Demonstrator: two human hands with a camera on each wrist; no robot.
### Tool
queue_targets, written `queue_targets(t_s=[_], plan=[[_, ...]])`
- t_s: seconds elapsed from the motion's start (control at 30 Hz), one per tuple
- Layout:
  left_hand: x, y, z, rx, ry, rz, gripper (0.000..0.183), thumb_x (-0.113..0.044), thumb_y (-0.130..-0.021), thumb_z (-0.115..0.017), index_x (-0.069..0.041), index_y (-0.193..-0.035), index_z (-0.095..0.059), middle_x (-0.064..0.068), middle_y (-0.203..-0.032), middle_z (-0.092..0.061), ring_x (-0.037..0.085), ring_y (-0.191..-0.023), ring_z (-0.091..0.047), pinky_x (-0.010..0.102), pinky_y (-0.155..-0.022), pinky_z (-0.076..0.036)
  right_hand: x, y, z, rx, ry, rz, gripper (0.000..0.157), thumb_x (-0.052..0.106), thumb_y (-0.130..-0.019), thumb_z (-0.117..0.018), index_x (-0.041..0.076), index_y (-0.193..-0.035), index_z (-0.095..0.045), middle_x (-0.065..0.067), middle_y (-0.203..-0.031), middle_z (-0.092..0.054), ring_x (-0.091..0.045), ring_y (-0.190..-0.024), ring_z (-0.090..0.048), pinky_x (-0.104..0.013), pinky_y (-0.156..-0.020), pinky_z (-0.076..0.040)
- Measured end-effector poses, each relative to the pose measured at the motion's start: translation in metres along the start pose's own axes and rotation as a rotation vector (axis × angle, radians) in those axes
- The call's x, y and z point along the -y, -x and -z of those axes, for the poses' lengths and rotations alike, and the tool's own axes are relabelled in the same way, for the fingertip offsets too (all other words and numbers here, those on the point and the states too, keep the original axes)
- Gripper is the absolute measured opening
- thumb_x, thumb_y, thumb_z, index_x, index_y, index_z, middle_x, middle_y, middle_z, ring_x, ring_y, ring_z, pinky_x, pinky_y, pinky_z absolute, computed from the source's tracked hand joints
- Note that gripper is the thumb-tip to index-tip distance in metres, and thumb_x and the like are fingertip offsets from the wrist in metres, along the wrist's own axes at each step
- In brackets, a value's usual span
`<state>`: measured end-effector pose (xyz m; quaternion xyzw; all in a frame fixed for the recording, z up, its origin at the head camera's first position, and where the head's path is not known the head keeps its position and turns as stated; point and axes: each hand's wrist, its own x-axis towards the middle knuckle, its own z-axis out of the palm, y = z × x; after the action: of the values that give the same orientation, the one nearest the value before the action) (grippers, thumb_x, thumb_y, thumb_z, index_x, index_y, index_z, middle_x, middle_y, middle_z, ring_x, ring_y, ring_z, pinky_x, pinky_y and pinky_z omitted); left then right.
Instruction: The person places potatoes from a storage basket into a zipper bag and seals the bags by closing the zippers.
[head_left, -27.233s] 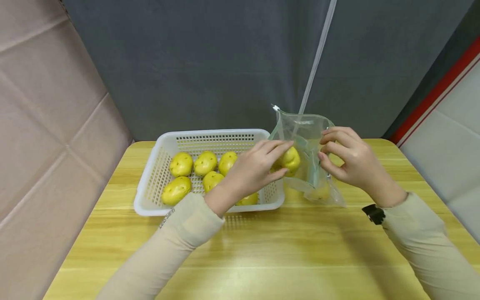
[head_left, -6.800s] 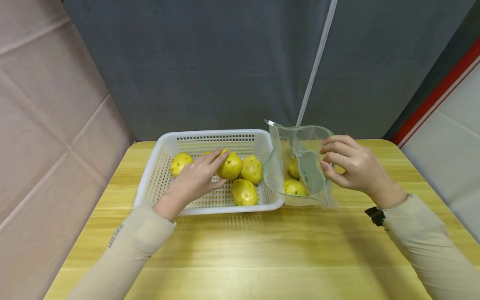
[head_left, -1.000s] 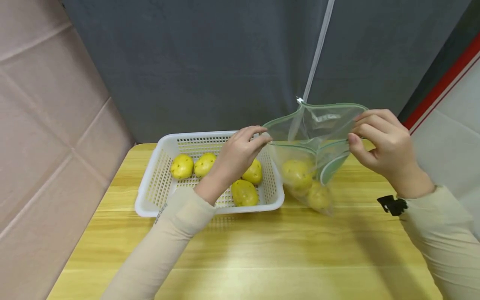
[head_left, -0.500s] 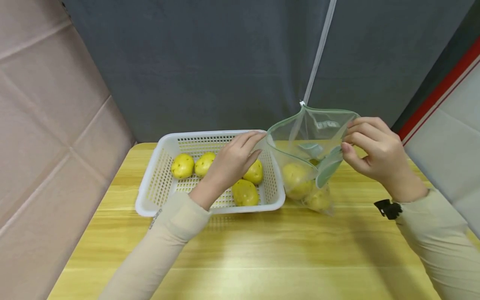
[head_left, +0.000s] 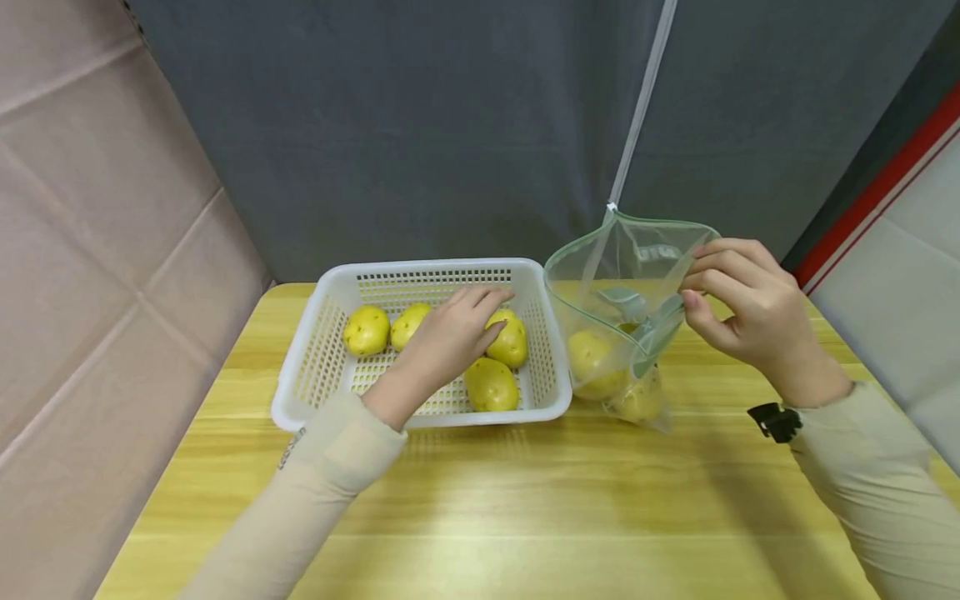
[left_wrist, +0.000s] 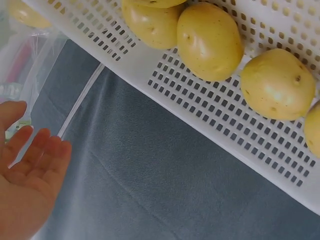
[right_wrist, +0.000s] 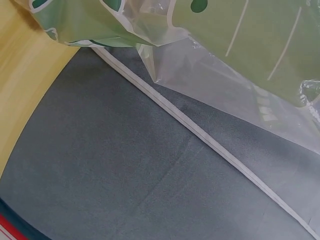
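Note:
In the head view my left hand (head_left: 448,335) hovers over the white plastic basket (head_left: 558,406), its fingers extended and holding nothing. Close by its fingertips lies a yellow potato (head_left: 510,342), with another potato (head_left: 491,386) in front of it. The left wrist view shows the same hand (left_wrist: 30,175) with straight fingers, beside the row of potatoes (left_wrist: 210,42). My right hand (head_left: 750,304) pinches the right edge of a clear zip bag (head_left: 581,287) with a green rim. The bag's mouth gapes, and potatoes (head_left: 592,358) sit at its bottom. No right-hand fingers show in the right wrist view.
More potatoes (head_left: 367,331) lie at the basket's left and middle, partly behind the left hand. The bag's white slider (head_left: 612,207) is at its far corner. A grey curtain (head_left: 412,142) hangs behind the wooden table (head_left: 480,508), and a padded pinkish wall (head_left: 97,250) flanks it.
My left hand has let go of the bag's left rim and moved left over the basket. The right hand has come slightly left with the bag. Since much earlier, fewer potatoes are in the basket.

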<state>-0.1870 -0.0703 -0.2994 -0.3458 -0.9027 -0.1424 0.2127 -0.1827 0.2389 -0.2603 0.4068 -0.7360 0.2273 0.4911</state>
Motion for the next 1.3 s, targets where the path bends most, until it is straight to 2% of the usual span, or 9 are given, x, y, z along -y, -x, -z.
queue_targets(t_s=[0.37,0.6,0.87,1.13,1.3], plan=[[0.0,0.017,0.001,0.152,-0.043,0.03,0.038,-0.02,-0.091,-0.064,-0.007,-0.126,-0.058,0.008,-0.123,-0.063,0.025,-0.115,-0.061,0.035,-0.092,-0.055,0.0,0.002,0.0,0.002,-0.004,-0.006,0.058,0.04,-0.099,-0.046,-0.005,-0.063,-0.06,-0.021,-0.067,-0.06,-0.041,-0.08,-0.055,-0.01,-0.103,-0.037],[0.003,0.022,-0.006,0.235,-0.039,0.018,0.041,-0.021,-0.09,-0.066,-0.006,-0.127,-0.058,0.01,-0.126,-0.061,0.024,-0.117,-0.06,0.034,-0.092,-0.055,-0.001,0.002,-0.001,0.011,-0.011,-0.009,0.057,0.039,-0.099,-0.046,-0.004,-0.064,-0.061,-0.021,-0.068,-0.06,-0.04,-0.082,-0.054,-0.01,-0.104,-0.037],[0.006,0.026,-0.017,0.367,-0.006,0.012,0.047,-0.028,-0.09,-0.064,-0.011,-0.133,-0.054,0.01,-0.133,-0.058,0.025,-0.123,-0.056,0.036,-0.097,-0.053,-0.001,0.004,-0.001,0.024,-0.009,-0.01,0.057,0.039,-0.099,-0.045,-0.004,-0.065,-0.061,-0.02,-0.069,-0.06,-0.04,-0.082,-0.055,-0.01,-0.104,-0.037],[0.01,0.027,-0.028,0.436,0.0,-0.017,0.051,-0.035,-0.088,-0.064,-0.011,-0.132,-0.055,0.011,-0.134,-0.057,0.027,-0.123,-0.055,0.038,-0.101,-0.05,-0.001,0.005,-0.001,0.028,-0.009,-0.011,0.057,0.038,-0.099,-0.046,-0.004,-0.065,-0.061,-0.021,-0.069,-0.06,-0.04,-0.083,-0.054,-0.01,-0.105,-0.036],[0.014,0.029,-0.034,0.492,0.015,-0.008,0.054,-0.038,-0.087,-0.063,-0.012,-0.133,-0.055,0.012,-0.139,-0.053,0.029,-0.128,-0.051,0.04,-0.105,-0.047,-0.001,0.005,-0.001,0.03,-0.011,-0.013,0.057,0.038,-0.099,-0.046,-0.004,-0.065,-0.061,-0.021,-0.069,-0.06,-0.04,-0.083,-0.055,-0.01,-0.105,-0.036]])
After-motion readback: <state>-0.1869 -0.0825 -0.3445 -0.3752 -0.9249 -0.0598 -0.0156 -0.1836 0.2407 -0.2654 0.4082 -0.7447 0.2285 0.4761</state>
